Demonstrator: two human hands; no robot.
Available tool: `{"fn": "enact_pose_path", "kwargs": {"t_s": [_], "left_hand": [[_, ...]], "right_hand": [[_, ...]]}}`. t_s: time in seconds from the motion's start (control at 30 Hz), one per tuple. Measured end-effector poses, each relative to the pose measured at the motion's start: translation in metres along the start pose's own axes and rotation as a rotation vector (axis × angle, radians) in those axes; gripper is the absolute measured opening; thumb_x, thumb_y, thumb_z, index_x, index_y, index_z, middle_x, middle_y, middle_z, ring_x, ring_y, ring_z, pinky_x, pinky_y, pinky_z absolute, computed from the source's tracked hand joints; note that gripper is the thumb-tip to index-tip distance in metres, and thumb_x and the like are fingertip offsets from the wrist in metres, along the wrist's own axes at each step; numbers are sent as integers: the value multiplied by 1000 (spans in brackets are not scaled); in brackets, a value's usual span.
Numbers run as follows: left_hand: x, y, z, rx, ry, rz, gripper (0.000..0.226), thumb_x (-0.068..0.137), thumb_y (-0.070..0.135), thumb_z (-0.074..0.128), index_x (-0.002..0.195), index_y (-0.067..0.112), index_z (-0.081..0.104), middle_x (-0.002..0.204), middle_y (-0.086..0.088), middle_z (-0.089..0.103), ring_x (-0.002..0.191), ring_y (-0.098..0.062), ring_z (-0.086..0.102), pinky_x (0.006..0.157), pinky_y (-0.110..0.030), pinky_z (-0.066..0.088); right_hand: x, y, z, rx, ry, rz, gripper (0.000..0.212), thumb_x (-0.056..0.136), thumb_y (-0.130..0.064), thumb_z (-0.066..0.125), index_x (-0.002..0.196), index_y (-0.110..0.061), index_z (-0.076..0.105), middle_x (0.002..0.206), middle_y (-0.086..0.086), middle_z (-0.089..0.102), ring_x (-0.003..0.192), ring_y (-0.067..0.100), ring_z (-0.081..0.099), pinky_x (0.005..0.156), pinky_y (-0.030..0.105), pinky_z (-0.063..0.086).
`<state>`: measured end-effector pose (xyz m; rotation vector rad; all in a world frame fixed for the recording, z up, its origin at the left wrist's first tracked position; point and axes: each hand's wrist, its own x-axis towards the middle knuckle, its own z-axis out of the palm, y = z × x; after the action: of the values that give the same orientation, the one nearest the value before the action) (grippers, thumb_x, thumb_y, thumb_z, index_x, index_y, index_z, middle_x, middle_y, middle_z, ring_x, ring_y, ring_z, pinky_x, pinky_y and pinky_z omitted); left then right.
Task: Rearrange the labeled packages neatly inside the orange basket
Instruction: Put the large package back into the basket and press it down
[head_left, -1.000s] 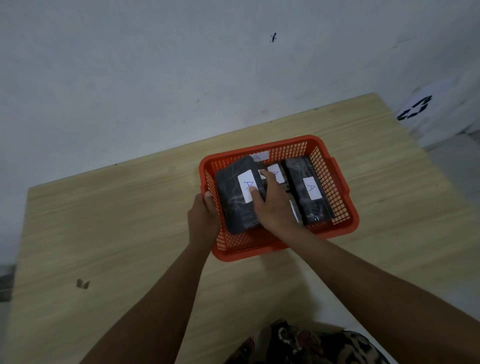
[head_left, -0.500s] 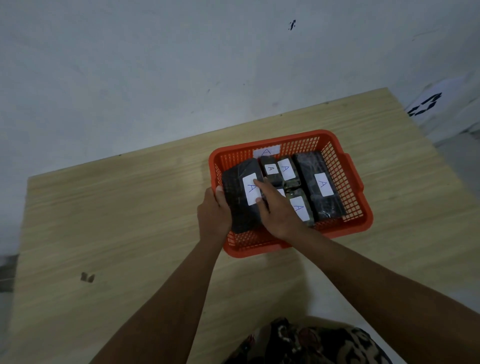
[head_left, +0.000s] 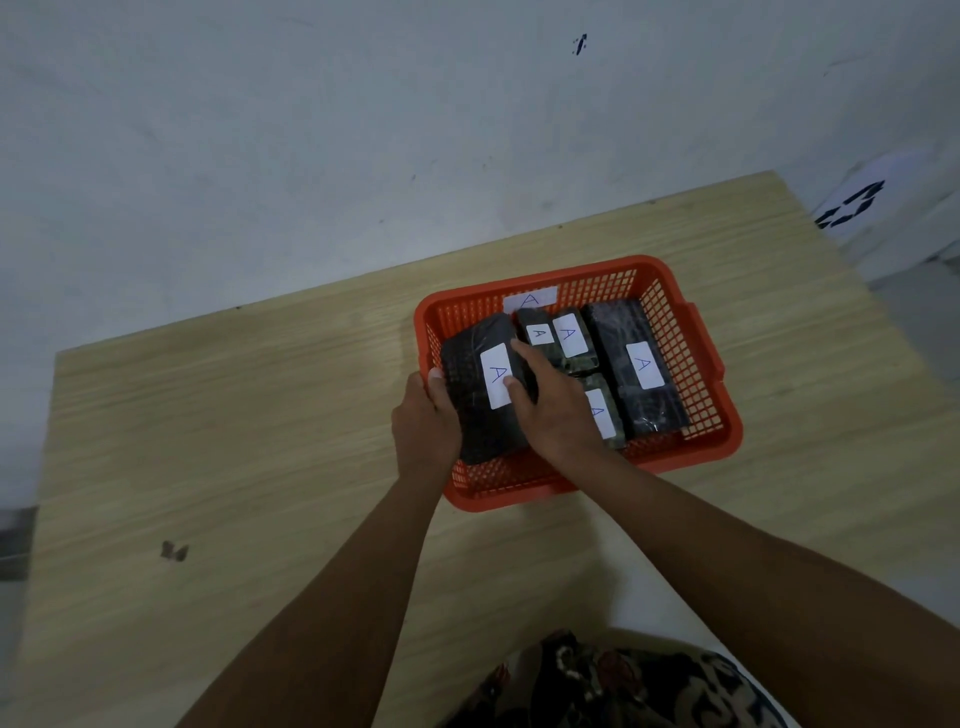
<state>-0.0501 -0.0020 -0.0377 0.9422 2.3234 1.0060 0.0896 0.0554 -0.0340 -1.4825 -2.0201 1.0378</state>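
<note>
An orange mesh basket (head_left: 691, 332) sits on the wooden table and holds several dark wrapped packages with white "A" labels. The large left package (head_left: 478, 395) lies tilted against the basket's left wall. My left hand (head_left: 423, 434) grips its left side over the rim. My right hand (head_left: 553, 410) holds its right edge, thumb on the label. A long package (head_left: 636, 364) lies along the right wall. Two small packages (head_left: 537, 332) (head_left: 571, 338) sit at the middle back, and another (head_left: 602, 415) is partly hidden under my right hand.
The wooden table (head_left: 234, 467) runs wide to the left of the basket, with a small dark mark (head_left: 174, 551) on it. A pale wall rises behind. A white "A" label (head_left: 530, 300) is stuck on the basket's back wall. Patterned clothing (head_left: 623, 686) shows at the bottom.
The large left package has tipped up toward the basket's left wall under both hands. My right hand slid back, uncovering the small middle packages. The camera view shifted, so the basket appears further right.
</note>
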Motion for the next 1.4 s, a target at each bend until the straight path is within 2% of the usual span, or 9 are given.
{"fn": "enact_pose_path", "kwargs": {"t_s": [0.23, 0.4, 0.5, 0.63, 0.8, 1.0, 1.17, 1.33, 1.4], "left_hand": [[0, -1, 1, 0, -10, 0, 37, 103, 37, 31, 90, 11, 53, 72, 6, 53, 64, -7, 51, 54, -26, 35], [1, -1, 1, -6, -1, 7, 38, 103, 37, 31, 91, 9, 54, 77, -1, 58, 69, -18, 56, 61, -31, 41], [0, -1, 1, -21, 14, 16, 38, 103, 35, 32, 90, 7, 55, 78, -4, 60, 68, -21, 56, 63, -34, 43], [-1, 0, 1, -4, 17, 12, 37, 103, 35, 32, 86, 10, 52, 73, 2, 55, 63, -13, 51, 58, -29, 34], [-1, 0, 0, 1, 14, 5, 38, 103, 37, 31, 87, 10, 53, 72, 2, 55, 63, -12, 51, 54, -27, 32], [1, 0, -1, 12, -15, 0, 38, 103, 37, 30, 88, 10, 52, 74, 2, 54, 64, -10, 48, 55, -29, 30], [0, 1, -1, 16, -21, -7, 36, 103, 36, 30, 89, 11, 51, 73, 6, 52, 62, -1, 46, 52, -18, 28], [-1, 2, -1, 16, -20, -28, 35, 103, 37, 29, 90, 12, 51, 72, 9, 50, 62, -1, 47, 52, -16, 28], [0, 1, -1, 11, -16, -22, 37, 103, 37, 30, 89, 10, 51, 73, 5, 53, 62, -7, 49, 52, -21, 30]], "right_hand": [[1, 5, 1, -166, 32, -67, 56, 99, -26, 56, 150, -9, 38, 139, 11, 46, 129, 25, 45, 100, 42, 47], [-9, 17, -9, -336, -303, -132, 95, 84, -47, 69, 157, -23, 14, 165, 8, 3, 148, 32, 13, 114, 51, 31], [-11, 29, -21, -423, -452, -202, 99, 80, -41, 77, 157, -31, 16, 163, -1, -22, 151, 30, 5, 106, 47, 41], [-8, 30, -20, -399, -353, -264, 76, 86, -31, 75, 151, -19, 37, 166, 9, -4, 145, 31, 30, 106, 44, 45], [-4, 36, -27, -163, -292, -210, 71, 80, -33, 80, 142, -13, 50, 162, 6, 23, 146, 24, 30, 116, 31, 25], [-6, 37, -29, -362, -351, -220, 68, 77, -34, 82, 138, -23, 56, 160, 5, 31, 138, 32, 42, 108, 49, 42], [0, 30, -29, -658, -293, -414, 68, 73, -59, 73, 131, -26, 56, 155, 3, 38, 138, 24, 37, 109, 44, 29], [7, 22, -15, -523, -443, -444, 89, 87, -62, 58, 157, -24, 17, 166, 3, 2, 152, 17, 4, 121, 35, 8], [10, 24, -9, -583, -525, -436, 88, 90, -59, 58, 157, -25, 12, 166, 3, -8, 152, 16, -5, 119, 35, 11]]}}
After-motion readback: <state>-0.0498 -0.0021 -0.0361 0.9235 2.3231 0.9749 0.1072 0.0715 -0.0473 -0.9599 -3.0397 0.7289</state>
